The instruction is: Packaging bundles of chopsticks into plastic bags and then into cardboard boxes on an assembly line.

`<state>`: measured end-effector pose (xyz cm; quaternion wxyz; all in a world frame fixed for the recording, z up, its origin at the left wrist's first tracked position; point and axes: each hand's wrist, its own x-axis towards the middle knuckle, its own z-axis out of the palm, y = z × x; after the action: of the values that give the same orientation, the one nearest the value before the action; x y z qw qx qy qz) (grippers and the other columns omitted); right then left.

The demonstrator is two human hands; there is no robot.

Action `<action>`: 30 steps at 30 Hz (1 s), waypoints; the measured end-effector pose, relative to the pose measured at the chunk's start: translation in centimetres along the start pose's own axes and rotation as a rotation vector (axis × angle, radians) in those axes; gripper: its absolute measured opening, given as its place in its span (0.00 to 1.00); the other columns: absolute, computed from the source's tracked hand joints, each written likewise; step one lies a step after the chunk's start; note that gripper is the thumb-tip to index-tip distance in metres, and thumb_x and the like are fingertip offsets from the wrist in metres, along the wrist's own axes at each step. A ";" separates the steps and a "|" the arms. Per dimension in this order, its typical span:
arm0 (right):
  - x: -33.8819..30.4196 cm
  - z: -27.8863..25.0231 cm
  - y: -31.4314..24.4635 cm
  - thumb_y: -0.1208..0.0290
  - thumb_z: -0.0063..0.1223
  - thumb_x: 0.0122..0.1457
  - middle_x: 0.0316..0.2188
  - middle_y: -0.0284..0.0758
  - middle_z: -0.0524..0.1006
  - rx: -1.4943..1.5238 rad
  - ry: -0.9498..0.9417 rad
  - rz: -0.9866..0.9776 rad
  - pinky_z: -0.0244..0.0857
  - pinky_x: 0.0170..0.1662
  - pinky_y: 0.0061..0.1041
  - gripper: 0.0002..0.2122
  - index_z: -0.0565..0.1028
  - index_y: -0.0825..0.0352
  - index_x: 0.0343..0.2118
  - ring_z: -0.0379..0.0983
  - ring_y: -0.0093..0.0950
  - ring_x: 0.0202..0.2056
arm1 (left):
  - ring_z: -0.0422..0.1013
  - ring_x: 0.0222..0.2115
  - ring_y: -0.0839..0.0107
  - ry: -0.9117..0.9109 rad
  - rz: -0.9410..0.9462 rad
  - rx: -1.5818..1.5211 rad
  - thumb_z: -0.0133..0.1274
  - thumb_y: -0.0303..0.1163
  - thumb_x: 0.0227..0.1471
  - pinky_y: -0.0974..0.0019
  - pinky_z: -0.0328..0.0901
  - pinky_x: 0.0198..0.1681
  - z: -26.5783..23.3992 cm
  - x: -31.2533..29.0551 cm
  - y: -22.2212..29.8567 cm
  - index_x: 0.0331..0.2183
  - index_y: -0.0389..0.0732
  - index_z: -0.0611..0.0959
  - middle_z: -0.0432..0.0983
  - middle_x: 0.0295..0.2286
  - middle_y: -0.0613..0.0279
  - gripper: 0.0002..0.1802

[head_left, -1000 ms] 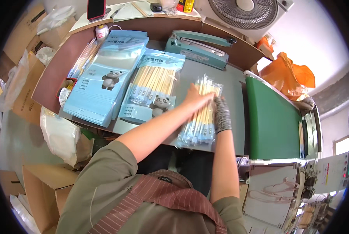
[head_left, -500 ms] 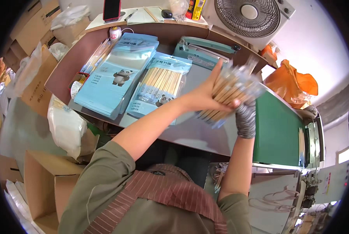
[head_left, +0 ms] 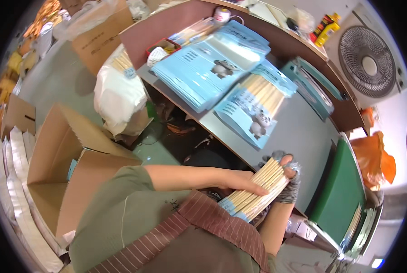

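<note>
Close to my body, beyond the table's front edge, both hands hold a bundle of wrapped bamboo chopsticks (head_left: 272, 176) with blue lower ends, tilted. My left hand (head_left: 240, 181) grips it from the left, its thumb across the sticks; its other fingers are mostly hidden. My right hand (head_left: 291, 183), in a grey striped fingerless glove, closes round the bundle's right side and upper end. On the table ahead lies a blue panda-print bag (head_left: 253, 104), its window showing chopsticks inside. A thick stack of flat matching bags (head_left: 199, 68) lies left of it.
A teal sealing machine (head_left: 310, 86) stands at the back of the grey table (head_left: 303, 136). A green surface (head_left: 337, 195) adjoins on the right. An open cardboard box (head_left: 74, 168) and a white sack (head_left: 119, 98) stand left. A fan (head_left: 367, 61) is at the far right.
Both hands have brought the chopstick bundle from above the table down and nearer to my body. The view has turned, so the table appears slanted and more of the left floor shows.
</note>
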<state>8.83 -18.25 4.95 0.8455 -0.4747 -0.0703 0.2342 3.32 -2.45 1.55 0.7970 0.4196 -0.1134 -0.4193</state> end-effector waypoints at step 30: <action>3.7 -0.4 2.1 0.69 0.50 0.43 0.25 0.46 0.72 0.295 -0.116 0.042 0.69 0.28 0.35 0.09 0.68 0.69 0.24 0.71 0.38 0.25 | 0.64 0.21 0.74 0.511 0.045 1.510 0.57 0.31 0.43 0.70 0.58 0.24 -17.4 -16.3 21.1 0.25 0.34 0.76 0.68 0.19 0.60 0.11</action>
<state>11.54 -15.98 2.62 0.8955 -0.3322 -0.0741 0.2867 14.49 26.22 9.66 0.3070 0.9269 -0.1892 -0.1038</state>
